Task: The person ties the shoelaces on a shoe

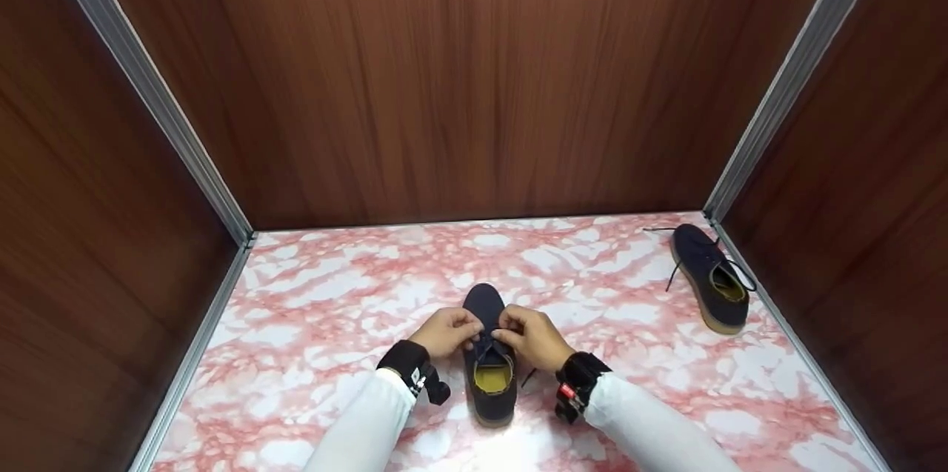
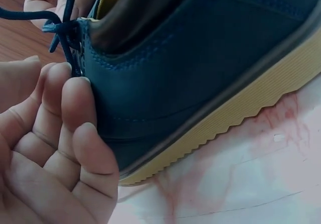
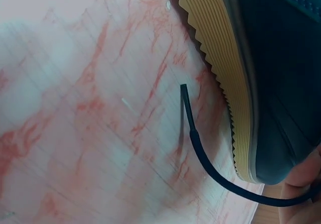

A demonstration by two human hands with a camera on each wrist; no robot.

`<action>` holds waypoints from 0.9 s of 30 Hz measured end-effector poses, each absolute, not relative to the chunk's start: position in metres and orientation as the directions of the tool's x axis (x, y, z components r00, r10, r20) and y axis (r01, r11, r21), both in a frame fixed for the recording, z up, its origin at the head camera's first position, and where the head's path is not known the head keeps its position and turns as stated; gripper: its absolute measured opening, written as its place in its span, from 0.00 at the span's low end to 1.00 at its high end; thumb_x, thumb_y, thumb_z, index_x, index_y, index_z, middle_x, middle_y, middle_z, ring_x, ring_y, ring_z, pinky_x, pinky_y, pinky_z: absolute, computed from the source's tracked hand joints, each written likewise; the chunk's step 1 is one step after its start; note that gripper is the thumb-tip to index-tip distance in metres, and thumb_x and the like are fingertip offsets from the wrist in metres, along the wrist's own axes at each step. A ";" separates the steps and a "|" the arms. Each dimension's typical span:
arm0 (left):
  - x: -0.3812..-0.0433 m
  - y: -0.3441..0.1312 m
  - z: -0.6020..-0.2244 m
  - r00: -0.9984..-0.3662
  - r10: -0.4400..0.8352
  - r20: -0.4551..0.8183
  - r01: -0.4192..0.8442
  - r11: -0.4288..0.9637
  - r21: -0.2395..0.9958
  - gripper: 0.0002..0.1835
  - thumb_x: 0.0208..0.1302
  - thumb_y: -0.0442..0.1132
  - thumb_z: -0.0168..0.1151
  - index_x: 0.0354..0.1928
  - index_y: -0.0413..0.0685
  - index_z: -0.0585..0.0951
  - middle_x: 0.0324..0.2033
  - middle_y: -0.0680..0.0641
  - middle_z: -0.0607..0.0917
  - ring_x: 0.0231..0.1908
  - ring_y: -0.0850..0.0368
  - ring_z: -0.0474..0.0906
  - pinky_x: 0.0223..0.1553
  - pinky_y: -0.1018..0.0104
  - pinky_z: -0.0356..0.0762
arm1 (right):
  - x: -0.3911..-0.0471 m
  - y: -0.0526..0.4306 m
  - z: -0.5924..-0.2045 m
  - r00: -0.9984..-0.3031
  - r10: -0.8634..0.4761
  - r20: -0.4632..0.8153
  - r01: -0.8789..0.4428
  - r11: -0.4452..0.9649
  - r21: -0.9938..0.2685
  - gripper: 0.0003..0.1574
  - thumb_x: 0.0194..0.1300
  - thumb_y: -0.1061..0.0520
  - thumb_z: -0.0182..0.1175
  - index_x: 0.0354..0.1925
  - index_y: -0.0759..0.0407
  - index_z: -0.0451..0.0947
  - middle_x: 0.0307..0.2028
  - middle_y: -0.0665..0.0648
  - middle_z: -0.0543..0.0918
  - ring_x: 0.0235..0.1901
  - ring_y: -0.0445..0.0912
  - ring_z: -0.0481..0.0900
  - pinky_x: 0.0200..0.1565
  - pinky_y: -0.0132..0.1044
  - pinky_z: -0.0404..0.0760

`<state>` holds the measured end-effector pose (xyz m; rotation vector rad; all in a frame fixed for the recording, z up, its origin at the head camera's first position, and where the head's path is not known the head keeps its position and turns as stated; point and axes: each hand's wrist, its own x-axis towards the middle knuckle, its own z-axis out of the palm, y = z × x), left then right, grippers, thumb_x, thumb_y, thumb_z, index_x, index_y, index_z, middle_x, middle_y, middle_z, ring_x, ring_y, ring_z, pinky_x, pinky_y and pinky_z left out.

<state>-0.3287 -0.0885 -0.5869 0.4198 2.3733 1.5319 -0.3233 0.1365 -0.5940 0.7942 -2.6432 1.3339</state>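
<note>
A dark navy lace-up shoe (image 1: 494, 404) with a tan ridged sole stands upright in the middle, toe pointing away, its yellow lining showing. At its left side my left hand (image 1: 442, 333) pinches the dark shoelace (image 2: 64, 33) over the tongue, thumb and fingertips close together. From the other side my right hand (image 1: 537, 338) holds the lace too, its fingers bent at the eyelets. In the right wrist view a loose lace end (image 3: 215, 176) curves out from the right fingers (image 3: 301, 184) beside the sole. The left wrist view shows the lace crossing in a loop near the shoe's opening.
A matching navy shoe (image 1: 711, 276) with untied laces lies at the far right, by the side panel. Brown wood-grain panels (image 1: 474, 87) with metal corner strips (image 1: 800, 79) enclose the red-and-white marbled surface (image 1: 318, 353) at the back and both sides.
</note>
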 end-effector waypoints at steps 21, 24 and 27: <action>-0.328 -0.086 -0.587 -0.888 0.457 -0.056 0.163 0.426 0.890 0.09 0.73 0.37 0.58 0.40 0.37 0.82 0.33 0.51 0.83 0.35 0.50 0.82 0.36 0.69 0.77 | -0.324 0.137 -0.598 -0.855 -0.433 0.285 -0.487 0.484 -0.727 0.12 0.69 0.54 0.70 0.34 0.54 0.76 0.26 0.47 0.75 0.26 0.32 0.68 0.31 0.26 0.68; -0.327 -0.087 -0.588 -0.892 0.450 -0.052 0.153 0.407 0.900 0.09 0.73 0.36 0.56 0.41 0.37 0.81 0.34 0.49 0.83 0.34 0.53 0.82 0.38 0.66 0.81 | -0.325 0.138 -0.598 -0.855 -0.441 0.273 -0.480 0.477 -0.736 0.12 0.70 0.53 0.69 0.35 0.54 0.75 0.26 0.48 0.75 0.25 0.33 0.69 0.30 0.26 0.68; -0.327 -0.088 -0.592 -0.900 0.433 -0.046 0.138 0.384 0.913 0.09 0.73 0.36 0.55 0.41 0.36 0.80 0.34 0.45 0.85 0.31 0.58 0.80 0.39 0.63 0.83 | -0.325 0.139 -0.598 -0.857 -0.451 0.250 -0.466 0.470 -0.750 0.11 0.71 0.53 0.68 0.36 0.54 0.75 0.26 0.49 0.76 0.24 0.33 0.70 0.29 0.26 0.69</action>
